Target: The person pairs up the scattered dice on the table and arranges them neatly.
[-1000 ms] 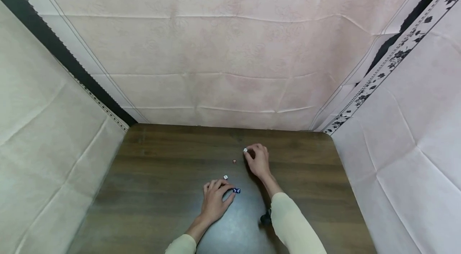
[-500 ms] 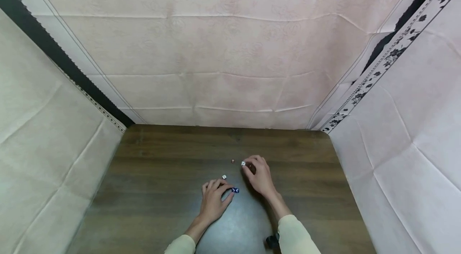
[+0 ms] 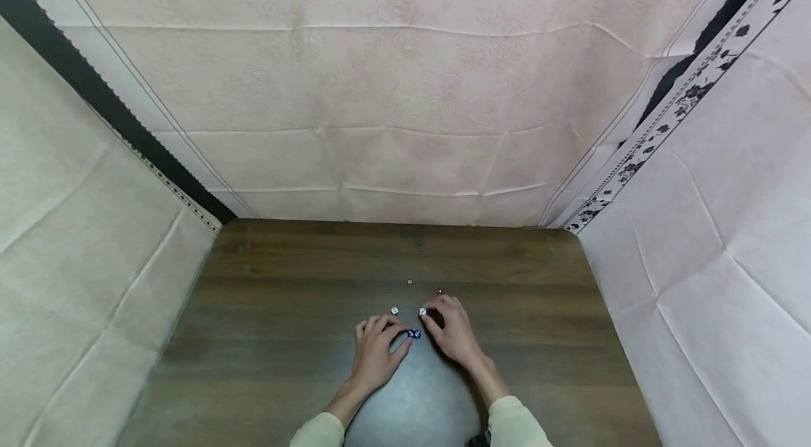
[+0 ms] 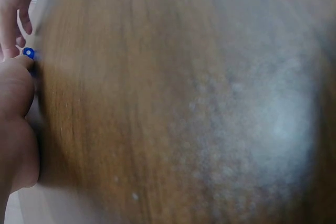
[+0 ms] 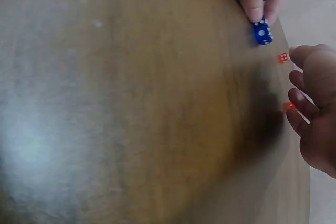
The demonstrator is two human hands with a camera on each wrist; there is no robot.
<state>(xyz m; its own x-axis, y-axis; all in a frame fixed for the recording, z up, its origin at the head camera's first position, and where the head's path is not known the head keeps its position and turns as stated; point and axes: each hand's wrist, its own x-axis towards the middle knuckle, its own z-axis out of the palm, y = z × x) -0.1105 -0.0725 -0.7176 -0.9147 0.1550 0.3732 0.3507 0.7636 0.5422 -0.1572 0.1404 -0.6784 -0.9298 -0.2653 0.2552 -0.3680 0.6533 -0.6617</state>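
Note:
Two blue dice (image 3: 414,334) sit side by side on the wooden table. My left hand (image 3: 375,357) pinches them at one end between thumb and forefinger; the right wrist view shows those fingertips on the blue dice (image 5: 263,33). Just beyond and to the right, my right hand (image 3: 457,334) holds a white die (image 3: 422,311) between thumb and forefinger. Another white die (image 3: 395,310) lies just past the left fingers. In the right wrist view the right hand (image 5: 317,98) hides the white die it holds.
Farther back lie two small red dice, one red die (image 3: 410,283) toward the middle and another red die (image 3: 440,291) right behind the right hand. The wooden table (image 3: 285,306) is bounded by pale cloth walls (image 3: 405,95) at the back and both sides.
My right hand has come nearer and slightly left, carrying the white die toward the blue dice. The red die behind that hand is now uncovered. My left hand has stayed in place.

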